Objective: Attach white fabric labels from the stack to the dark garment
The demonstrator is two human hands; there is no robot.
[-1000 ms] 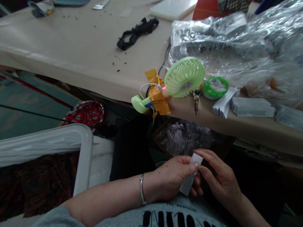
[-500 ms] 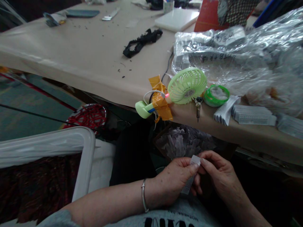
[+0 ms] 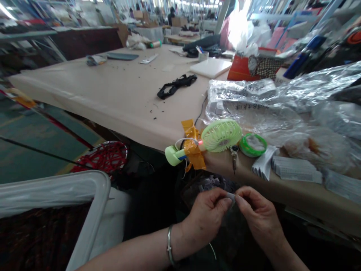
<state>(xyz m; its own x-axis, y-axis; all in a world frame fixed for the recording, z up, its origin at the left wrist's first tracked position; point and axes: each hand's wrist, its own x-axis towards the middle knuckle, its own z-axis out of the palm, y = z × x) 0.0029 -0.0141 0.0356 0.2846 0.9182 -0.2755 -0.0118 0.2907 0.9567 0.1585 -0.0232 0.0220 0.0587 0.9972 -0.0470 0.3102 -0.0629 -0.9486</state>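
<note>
Two hands grip one slip (image 3: pixel 231 196): the left hand (image 3: pixel 207 214) pinches it between thumb and forefinger, and the right hand (image 3: pixel 261 212) has its fingertips closed on the other end. It is held near the scraps (image 3: pixel 214 183), below the edge of the table (image 3: pixel 118 94).

Change noted: the printed length that hung below the left hand a moment ago is out of sight; only a short pale piece shows. In judgement, handling now centres on this end, and the slip is possibly folded, the view being poor.

Writing: the bag (image 3: pixel 254 107) bears dark handwritten characters, not fully legible (a plus sign can be made out). The stack (image 3: pixel 296 169) near the tub (image 3: pixel 253 145) carries print too small to read. No brand is legible on the fan (image 3: pixel 221 135).
</note>
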